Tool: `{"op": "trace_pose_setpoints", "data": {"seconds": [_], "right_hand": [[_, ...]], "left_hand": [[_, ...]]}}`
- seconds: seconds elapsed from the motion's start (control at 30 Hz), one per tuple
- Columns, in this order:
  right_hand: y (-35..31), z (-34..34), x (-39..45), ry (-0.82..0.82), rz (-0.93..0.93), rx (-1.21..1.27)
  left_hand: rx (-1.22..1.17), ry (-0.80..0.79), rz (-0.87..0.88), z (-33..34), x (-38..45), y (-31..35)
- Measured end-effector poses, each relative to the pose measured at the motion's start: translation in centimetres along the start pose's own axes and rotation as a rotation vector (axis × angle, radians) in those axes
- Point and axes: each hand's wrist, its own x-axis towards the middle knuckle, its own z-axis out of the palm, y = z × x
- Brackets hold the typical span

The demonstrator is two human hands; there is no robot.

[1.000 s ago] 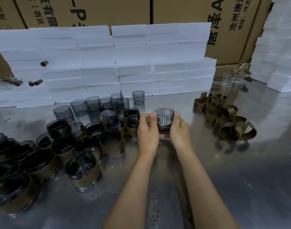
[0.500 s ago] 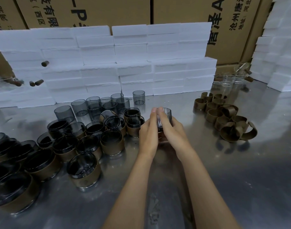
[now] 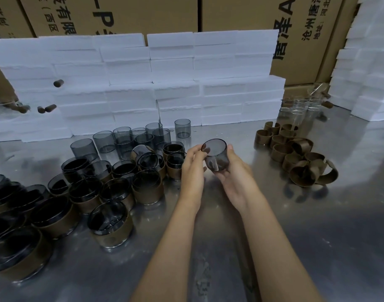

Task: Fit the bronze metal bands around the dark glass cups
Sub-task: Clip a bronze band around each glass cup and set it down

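A dark glass cup [image 3: 216,154] is lifted off the steel table [image 3: 317,214] and tilted, its round end turned toward me. My right hand [image 3: 234,177] cradles it from below and behind with curled fingers. My left hand [image 3: 193,168] pinches the cup's left rim with fingertips. No bronze band shows on this cup. Loose bronze bands [image 3: 295,153] lie piled to the right. Banded cups [image 3: 146,186] stand in a crowd at the left, and bare dark cups [image 3: 125,138] stand behind them.
White foam blocks [image 3: 164,83] are stacked in a wall along the back, with more at the far right [image 3: 365,73]. Cardboard cartons [image 3: 230,14] rise behind. Several clear glasses [image 3: 300,110] stand at the back right, beyond the bands.
The cup was upright between both hands on the table. It has been raised and tipped over, and my right hand has slid underneath it while my left keeps hold at the rim.
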Motion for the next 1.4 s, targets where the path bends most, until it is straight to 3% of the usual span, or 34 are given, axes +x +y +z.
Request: {"op": "trace_pose_setpoints", "data": {"seconds": [0.13, 0.47, 0.7, 0.83, 0.97, 1.07, 1.2, 1.4], "right_hand": [[-0.3, -0.8, -0.3, -0.068, 0.165, 0.13], [-0.9, -0.7, -0.9, -0.151, 0.107, 0.035], [-1.0, -0.6, -0.9, -0.07, 0.063, -0.006], [-1.1, -0.8, -0.5, -0.011, 0.048, 0.026], [-1.1, -0.8, -0.4, 0.003, 0.03, 0.065], [-0.6, -0.7, -0.3, 0.078, -0.048, -0.077], [-0.2, -0.8, -0.2, 0.231, -0.093, -0.226], [0.6, 0.1, -0.2, 0.235, -0.285, -0.518]], "left_hand": [[0.013, -0.047, 0.041, 0.2, 0.0, -0.6], [-0.004, 0.011, 0.045, 0.0, 0.1, -0.6], [0.103, 0.079, 0.089, 0.1, 0.2, -0.5], [0.167, 0.049, 0.059, 0.4, 0.0, -0.8], [0.079, -0.03, 0.008, 0.8, -0.4, -0.5], [0.052, -0.113, -0.001, 1.2, -0.6, -0.6], [-0.094, -0.089, -0.131, 1.4, -0.4, -0.9], [-0.351, -0.141, -0.298, 0.4, 0.0, -0.2]]}}
